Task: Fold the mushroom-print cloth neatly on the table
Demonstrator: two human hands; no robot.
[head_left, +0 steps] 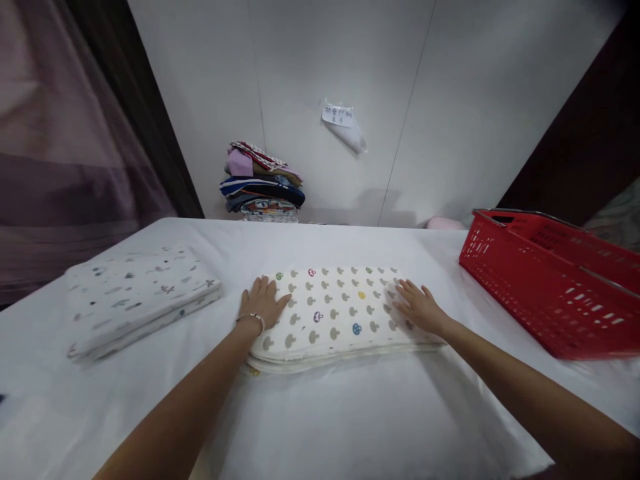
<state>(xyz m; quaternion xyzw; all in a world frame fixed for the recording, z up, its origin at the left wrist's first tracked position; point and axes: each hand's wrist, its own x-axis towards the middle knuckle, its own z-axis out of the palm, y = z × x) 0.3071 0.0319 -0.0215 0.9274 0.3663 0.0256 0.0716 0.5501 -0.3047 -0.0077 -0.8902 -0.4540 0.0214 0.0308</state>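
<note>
A folded white cloth (335,310) printed with grey and coloured mushrooms lies in several layers in front of me. My left hand (263,303) rests flat on its left end, fingers spread and pointing away from me; a bracelet circles that wrist. On the cloth's right end lies my right hand (420,305), also open, its fingers stretched toward the middle. Both palms touch the top layer, and neither hand grips anything. To the left sits another folded white cloth (145,293) with a small scattered print, apart from my left hand.
The white-covered table (345,427) carries a red plastic basket (540,287) with metal handles at the right. Beyond the far edge, a stack of folded clothes (263,183) stands against the wall. A handwritten paper label (339,115) hangs there. A pinkish curtain (65,147) drapes at the left.
</note>
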